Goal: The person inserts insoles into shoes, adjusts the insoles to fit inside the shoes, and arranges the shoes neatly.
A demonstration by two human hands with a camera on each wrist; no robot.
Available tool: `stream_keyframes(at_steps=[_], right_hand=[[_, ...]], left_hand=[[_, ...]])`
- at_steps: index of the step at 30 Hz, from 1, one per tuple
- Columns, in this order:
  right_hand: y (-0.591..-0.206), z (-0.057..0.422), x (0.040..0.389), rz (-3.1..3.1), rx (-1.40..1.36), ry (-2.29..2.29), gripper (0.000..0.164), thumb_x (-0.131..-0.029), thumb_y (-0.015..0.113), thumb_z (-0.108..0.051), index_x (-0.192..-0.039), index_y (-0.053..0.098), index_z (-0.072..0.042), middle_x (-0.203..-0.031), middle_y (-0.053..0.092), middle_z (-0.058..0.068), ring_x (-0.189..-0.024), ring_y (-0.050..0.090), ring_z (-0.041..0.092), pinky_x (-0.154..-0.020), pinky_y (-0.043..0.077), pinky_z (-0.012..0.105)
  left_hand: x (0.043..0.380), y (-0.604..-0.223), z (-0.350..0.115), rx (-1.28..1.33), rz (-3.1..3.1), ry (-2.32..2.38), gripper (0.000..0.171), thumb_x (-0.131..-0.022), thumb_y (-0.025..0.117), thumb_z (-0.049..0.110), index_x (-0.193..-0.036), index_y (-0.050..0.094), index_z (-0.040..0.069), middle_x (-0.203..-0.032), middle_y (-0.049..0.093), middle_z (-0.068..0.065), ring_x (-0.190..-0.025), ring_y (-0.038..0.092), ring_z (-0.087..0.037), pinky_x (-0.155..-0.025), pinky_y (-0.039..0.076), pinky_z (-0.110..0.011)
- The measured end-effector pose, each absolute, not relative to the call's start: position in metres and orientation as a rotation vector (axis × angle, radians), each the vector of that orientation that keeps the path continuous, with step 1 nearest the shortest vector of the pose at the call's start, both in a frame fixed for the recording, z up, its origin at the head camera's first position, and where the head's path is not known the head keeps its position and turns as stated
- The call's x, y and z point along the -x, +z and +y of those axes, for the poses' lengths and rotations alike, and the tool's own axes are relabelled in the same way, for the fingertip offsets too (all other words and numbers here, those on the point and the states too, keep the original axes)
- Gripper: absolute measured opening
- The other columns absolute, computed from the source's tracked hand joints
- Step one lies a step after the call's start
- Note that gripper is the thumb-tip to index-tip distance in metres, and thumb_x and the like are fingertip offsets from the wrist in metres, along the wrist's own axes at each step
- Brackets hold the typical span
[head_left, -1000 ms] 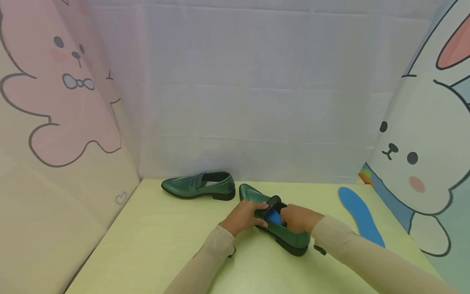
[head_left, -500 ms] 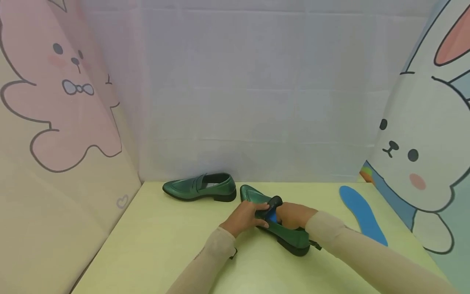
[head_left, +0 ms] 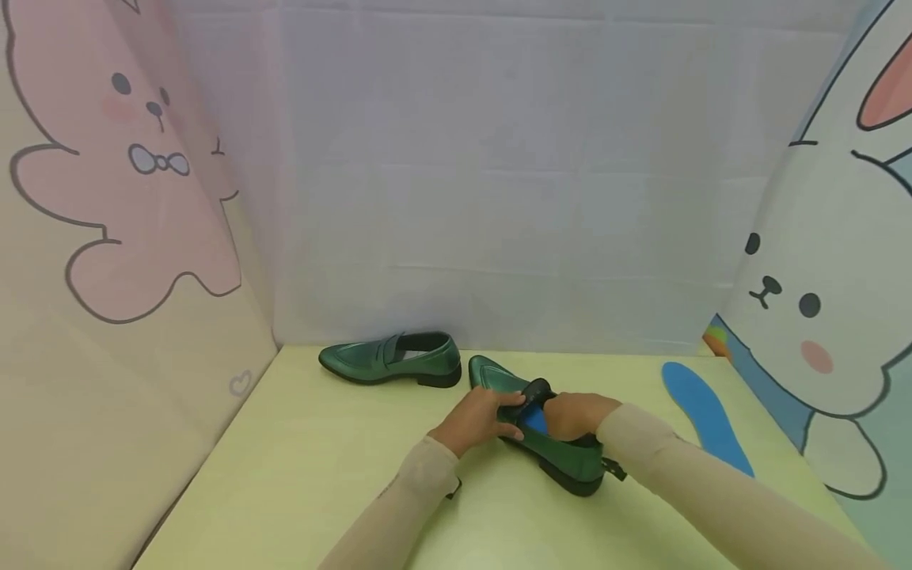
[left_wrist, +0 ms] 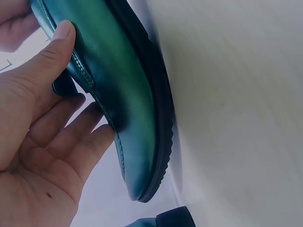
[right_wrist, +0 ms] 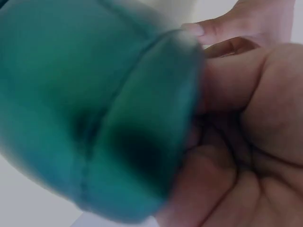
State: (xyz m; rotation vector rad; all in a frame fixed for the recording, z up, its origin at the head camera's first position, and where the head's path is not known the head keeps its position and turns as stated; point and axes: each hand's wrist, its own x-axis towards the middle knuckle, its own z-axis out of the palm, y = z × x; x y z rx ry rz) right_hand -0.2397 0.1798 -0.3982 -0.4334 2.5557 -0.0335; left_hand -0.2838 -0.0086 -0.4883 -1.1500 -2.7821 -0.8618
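Green shoes point(head_left: 541, 427), blue insoles point(head_left: 701, 416), pale yellow table point(head_left: 321, 475), beige sleeves point(head_left: 420, 499).

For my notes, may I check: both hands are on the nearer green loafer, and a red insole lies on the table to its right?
Not quite: the head view shows the spare insole is blue, not red. Both the left hand and right hand are on the nearer green loafer.

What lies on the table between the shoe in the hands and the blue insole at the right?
Between the held shoe and the loose blue insole, the head view shows only the right sleeve above bare yellow table.
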Motion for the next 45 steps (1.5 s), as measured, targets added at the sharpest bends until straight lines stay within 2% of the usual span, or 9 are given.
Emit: stream_keyframes(at_steps=[6, 10, 17, 25, 29, 34, 37, 41, 45], right_hand=[[-0.4006, 0.1818, 0.2408, 2.537, 0.393, -0.052, 0.029, -0.095, 0.046, -0.012, -0.122, 0.054, -0.006, -0.119, 0.055, 0.013, -0.091, 0.052, 0.025, -0.074, 0.039, 0.045], [-0.3996, 0.1806, 0.2399, 2.538, 0.351, -0.055, 0.027, -0.094, 0.047, -0.013, -0.119, 0.057, -0.008, -0.118, 0.056, 0.012, -0.094, 0.053, 0.027, -0.076, 0.039, 0.046], [-0.3989, 0.1818, 0.2372, 2.545, 0.368, -0.031, 0.026, -0.094, 0.049, -0.014, -0.118, 0.057, -0.007, -0.121, 0.055, 0.013, -0.110, 0.051, 0.032, -0.086, 0.041, 0.049], [-0.3961, 0.1799, 0.2352, 2.534, 0.346, -0.008, 0.029, -0.094, 0.049, -0.014, -0.122, 0.055, -0.007, -0.125, 0.053, 0.013, -0.115, 0.048, 0.033, -0.091, 0.039, 0.051], [-0.3973, 0.1809, 0.2349, 2.539, 0.349, -0.011, 0.028, -0.094, 0.049, -0.014, -0.121, 0.055, -0.007, -0.124, 0.054, 0.013, -0.113, 0.049, 0.032, -0.090, 0.039, 0.050], [-0.3964, 0.1811, 0.2349, 2.544, 0.366, -0.016, 0.027, -0.094, 0.050, -0.015, -0.120, 0.055, -0.007, -0.123, 0.054, 0.012, -0.111, 0.050, 0.032, -0.089, 0.040, 0.050], [-0.3946, 0.1801, 0.2353, 2.543, 0.358, -0.056, 0.023, -0.094, 0.048, -0.013, -0.116, 0.055, -0.008, -0.111, 0.056, 0.010, -0.085, 0.056, 0.025, -0.073, 0.044, 0.043], [-0.3940, 0.1788, 0.2360, 2.548, 0.350, -0.104, 0.016, -0.094, 0.046, -0.010, -0.108, 0.055, -0.008, -0.095, 0.052, 0.009, -0.063, 0.045, 0.021, -0.060, 0.038, 0.038], [-0.3960, 0.1788, 0.2368, 2.551, 0.358, -0.084, 0.019, -0.095, 0.046, -0.011, -0.110, 0.056, -0.007, -0.099, 0.053, 0.008, -0.078, 0.049, 0.023, -0.070, 0.039, 0.042]], left_hand=[[0.2822, -0.4894, -0.0081, 1.172, -2.795, -0.856, 0.064, -0.071, 0.072, 0.045, -0.130, 0.054, 0.025, -0.129, 0.052, 0.009, -0.047, 0.033, -0.005, -0.051, 0.035, -0.016], [0.2826, -0.4889, -0.0091, 1.162, -2.787, -0.831, 0.064, -0.071, 0.072, 0.045, -0.129, 0.055, 0.025, -0.129, 0.053, 0.010, -0.047, 0.033, -0.005, -0.052, 0.035, -0.017], [0.2828, -0.4863, -0.0070, 1.175, -2.797, -0.830, 0.063, -0.072, 0.073, 0.043, -0.129, 0.055, 0.024, -0.131, 0.051, 0.011, -0.056, 0.043, -0.001, -0.056, 0.037, -0.016], [0.2823, -0.4838, -0.0083, 1.159, -2.810, -0.826, 0.064, -0.071, 0.073, 0.043, -0.129, 0.055, 0.024, -0.131, 0.050, 0.011, -0.063, 0.048, 0.000, -0.058, 0.038, -0.016], [0.2821, -0.4840, -0.0080, 1.171, -2.801, -0.830, 0.063, -0.072, 0.074, 0.042, -0.129, 0.055, 0.023, -0.131, 0.051, 0.010, -0.053, 0.040, -0.004, -0.055, 0.037, -0.016], [0.2826, -0.4841, -0.0082, 1.169, -2.794, -0.833, 0.063, -0.072, 0.074, 0.042, -0.129, 0.055, 0.023, -0.130, 0.051, 0.010, -0.057, 0.044, 0.000, -0.057, 0.038, -0.016], [0.2837, -0.4846, -0.0087, 1.158, -2.800, -0.837, 0.063, -0.072, 0.074, 0.042, -0.129, 0.055, 0.024, -0.131, 0.051, 0.011, -0.058, 0.045, -0.001, -0.057, 0.038, -0.017], [0.2846, -0.4856, -0.0088, 1.144, -2.800, -0.841, 0.063, -0.072, 0.074, 0.041, -0.129, 0.055, 0.026, -0.131, 0.050, 0.012, -0.064, 0.049, -0.001, -0.058, 0.039, -0.017], [0.2838, -0.4861, -0.0083, 1.159, -2.795, -0.840, 0.062, -0.072, 0.074, 0.042, -0.129, 0.055, 0.025, -0.131, 0.050, 0.012, -0.071, 0.053, 0.000, -0.059, 0.039, -0.016]])
